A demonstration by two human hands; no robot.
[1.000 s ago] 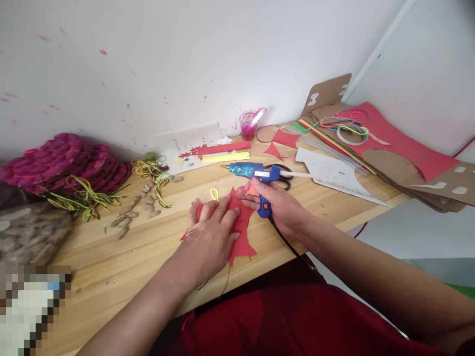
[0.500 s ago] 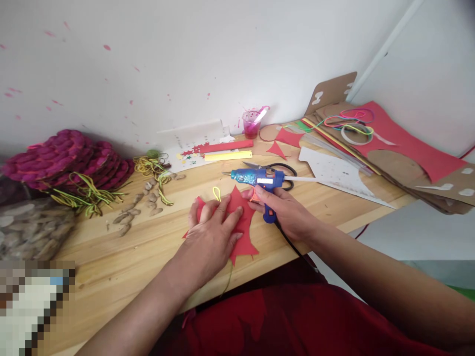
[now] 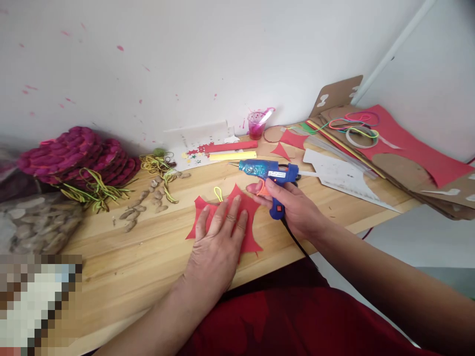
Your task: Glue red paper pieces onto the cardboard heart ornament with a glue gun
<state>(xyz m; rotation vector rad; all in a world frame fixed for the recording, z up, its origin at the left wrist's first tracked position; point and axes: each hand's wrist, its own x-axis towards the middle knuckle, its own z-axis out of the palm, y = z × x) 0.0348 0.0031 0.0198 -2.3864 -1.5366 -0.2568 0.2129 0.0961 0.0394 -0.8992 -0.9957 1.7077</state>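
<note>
Flat on a red paper cutout (image 3: 250, 232) with pointed corners lies my left hand (image 3: 218, 237), its fingers stretched out and pressing the paper to the wooden table. A small loop of yellow cord (image 3: 217, 192) pokes out past the cutout's far edge. My right hand (image 3: 289, 202) grips a blue glue gun (image 3: 267, 170) by its handle, fingers at the orange trigger. The gun's nozzle points left, above the table, and a white glue stick (image 3: 308, 173) sticks out of its back. Scissors lie behind the gun, mostly hidden.
Purple woven pieces (image 3: 70, 155), yellow-green yarn (image 3: 98, 190), peanuts (image 3: 135, 210) and a clear bag (image 3: 44, 220) are at left. A pink-stained cup (image 3: 257, 124) and paper strips (image 3: 233, 155) stand behind. Cardboard, red paper (image 3: 415, 141) and a tape roll (image 3: 361, 137) lie right.
My left hand has flattened and spread out on the red cutout. My right hand has moved the glue gun slightly right and up, away from the paper. The view has shifted a little.
</note>
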